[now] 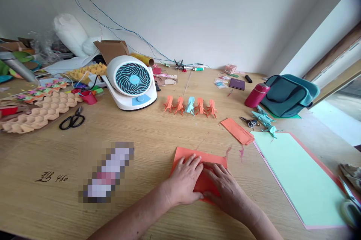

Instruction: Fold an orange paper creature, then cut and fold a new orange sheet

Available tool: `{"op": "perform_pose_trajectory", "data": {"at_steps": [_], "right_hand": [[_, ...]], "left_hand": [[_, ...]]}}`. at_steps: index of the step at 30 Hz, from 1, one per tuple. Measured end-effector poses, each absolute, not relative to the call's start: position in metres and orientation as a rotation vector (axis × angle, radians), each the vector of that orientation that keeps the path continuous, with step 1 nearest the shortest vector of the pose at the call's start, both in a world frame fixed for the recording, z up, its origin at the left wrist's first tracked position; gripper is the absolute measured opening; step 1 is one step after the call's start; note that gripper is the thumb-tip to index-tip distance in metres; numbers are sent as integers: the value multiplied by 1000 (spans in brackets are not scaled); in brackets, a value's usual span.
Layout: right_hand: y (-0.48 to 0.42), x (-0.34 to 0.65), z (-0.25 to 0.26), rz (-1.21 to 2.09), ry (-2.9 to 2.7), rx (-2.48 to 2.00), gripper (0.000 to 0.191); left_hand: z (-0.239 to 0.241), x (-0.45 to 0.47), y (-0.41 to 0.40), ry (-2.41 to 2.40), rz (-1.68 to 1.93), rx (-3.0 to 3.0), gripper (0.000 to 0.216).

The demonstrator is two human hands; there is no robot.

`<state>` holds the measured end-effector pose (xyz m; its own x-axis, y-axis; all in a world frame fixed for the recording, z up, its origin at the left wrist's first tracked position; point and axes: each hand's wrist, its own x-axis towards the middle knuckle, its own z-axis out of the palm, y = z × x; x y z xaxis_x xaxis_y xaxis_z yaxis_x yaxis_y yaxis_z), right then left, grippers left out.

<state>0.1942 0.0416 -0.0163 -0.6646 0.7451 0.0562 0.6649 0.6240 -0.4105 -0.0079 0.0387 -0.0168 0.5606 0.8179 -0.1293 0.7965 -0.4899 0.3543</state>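
Note:
An orange sheet of paper [201, 153] lies on the wooden table in front of me. My left hand [184, 180] rests on its left part, fingers stretched out over the paper. Across the right part lies my right hand [225, 187], palm down with its fingers extended. Both thumbs meet near the sheet's lower edge, and the hands cover much of the paper. Beyond it stands a row of folded paper figures, several orange [200, 105] and one light blue [190, 105]. A stack of orange paper strips [237, 131] lies to the upper right.
Large light-green sheets [299, 180] lie at right, with scissors [349, 191] beside them. Behind are keys [249, 122], blue folded figures [263, 117], a pink bottle [256, 95] and a teal bag [287, 95]. At left are a fan [131, 82], black scissors [72, 119] and egg trays [42, 112].

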Motion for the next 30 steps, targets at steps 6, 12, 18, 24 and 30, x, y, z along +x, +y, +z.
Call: {"op": "perform_pose_trajectory", "data": {"at_steps": [6, 12, 18, 24, 30], "right_hand": [[43, 202, -18, 604, -2650, -1159, 72], [47, 210, -14, 712, -2680, -1103, 59], [50, 220, -17, 813, -2676, -1033, 53], [55, 226, -15, 931, -2687, -1037, 55], [62, 231, -9, 1092, -2676, -959, 61]], "left_hand": [[-22, -19, 44, 1237, 86, 2430, 94], [-14, -33, 53, 1140, 45, 2408, 86], [-2, -40, 63, 1044, -37, 2396, 85], [0, -44, 75, 937, -208, 2368, 96], [2, -47, 82, 865, -283, 2391, 102]]}}
